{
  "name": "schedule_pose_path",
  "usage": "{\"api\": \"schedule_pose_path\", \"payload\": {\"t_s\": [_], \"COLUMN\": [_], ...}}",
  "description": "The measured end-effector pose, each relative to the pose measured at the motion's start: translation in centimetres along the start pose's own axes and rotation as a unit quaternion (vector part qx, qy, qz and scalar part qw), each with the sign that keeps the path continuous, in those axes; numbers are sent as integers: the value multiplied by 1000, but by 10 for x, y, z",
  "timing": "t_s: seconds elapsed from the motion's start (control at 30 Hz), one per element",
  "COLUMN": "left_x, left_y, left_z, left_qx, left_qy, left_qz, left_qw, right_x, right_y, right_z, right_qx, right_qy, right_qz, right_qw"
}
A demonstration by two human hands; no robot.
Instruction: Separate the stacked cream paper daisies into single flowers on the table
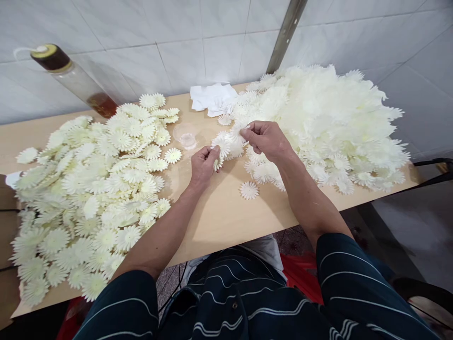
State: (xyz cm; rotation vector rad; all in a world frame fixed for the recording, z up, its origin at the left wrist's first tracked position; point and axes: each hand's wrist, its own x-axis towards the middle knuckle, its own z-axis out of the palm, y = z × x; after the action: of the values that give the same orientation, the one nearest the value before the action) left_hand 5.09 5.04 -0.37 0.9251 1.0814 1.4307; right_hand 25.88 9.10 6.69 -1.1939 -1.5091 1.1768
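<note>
My left hand is closed in a pinch on a cream artificial flower, partly hidden by the thumb. To its right, my right hand is pinched too; a small pale edge shows at its fingertips, too little to name. Loose flower pieces lie on the table behind and between the two hands. A single flower piece rests below the right hand. Left of my left hand is a whitish patch of paste on a clear round sheet.
A large heap of thicker cream flowers covers the table's left side. Thin petal layers are piled at the right against the tiled wall. At the back stand a bottle with amber liquid and crumpled white tissue.
</note>
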Motion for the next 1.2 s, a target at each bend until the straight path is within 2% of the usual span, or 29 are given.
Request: {"api": "schedule_pose_path", "payload": {"t_s": [0.07, 0.17, 0.27, 0.33, 0.43, 0.5, 0.6, 0.63, 0.73, 0.8, 0.87, 0.93, 1.07, 1.2], "left_x": [0, -1, -2, -2, -3, -3, -3, -3, -3, -3, -3, -4, -5, -4], "left_y": [1, 1, 1, 0, -2, -3, -4, -4, -5, -6, -8, -8, -7, -7], "left_z": [0, 0, 1, 1, 1, 0, 0, 0, -1, -2, -2, -3, -3, -3], "left_qx": [4, 9, 19, 31, 50, 58, 71, 78, 109, 132, 149, 152, 139, 149], "left_qy": [-4, -10, -22, -30, -33, -31, -28, -28, -24, -19, -20, -30, -47, -38], "left_qz": [0, 4, 13, 19, 28, 31, 37, 40, 61, 89, 111, 104, 64, 89], "left_qw": [1000, 1000, 999, 999, 998, 997, 996, 996, 992, 987, 982, 982, 987, 984], "right_x": [1, 6, 15, 18, 17, 14, 6, 3, -4, -8, -9, -10, -8, -7], "right_y": [1, 7, 19, 25, 26, 21, 11, 9, 5, 5, 6, 7, 6, 1], "right_z": [-2, -12, -32, -46, -55, -49, -28, -18, 8, 21, 29, 33, 32, 27], "right_qx": [-38, -166, -312, -382, -414, -393, -328, -303, -255, -247, -257, -260, -238, -237], "right_qy": [30, 82, 156, 201, 237, 243, 213, 191, 63, -13, -58, -67, -19, 14], "right_qz": [1, -23, -89, -108, -121, -142, -163, -159, -126, -105, -83, -64, -56, -53], "right_qw": [999, 983, 933, 896, 871, 875, 906, 920, 957, 963, 961, 961, 970, 970]}}
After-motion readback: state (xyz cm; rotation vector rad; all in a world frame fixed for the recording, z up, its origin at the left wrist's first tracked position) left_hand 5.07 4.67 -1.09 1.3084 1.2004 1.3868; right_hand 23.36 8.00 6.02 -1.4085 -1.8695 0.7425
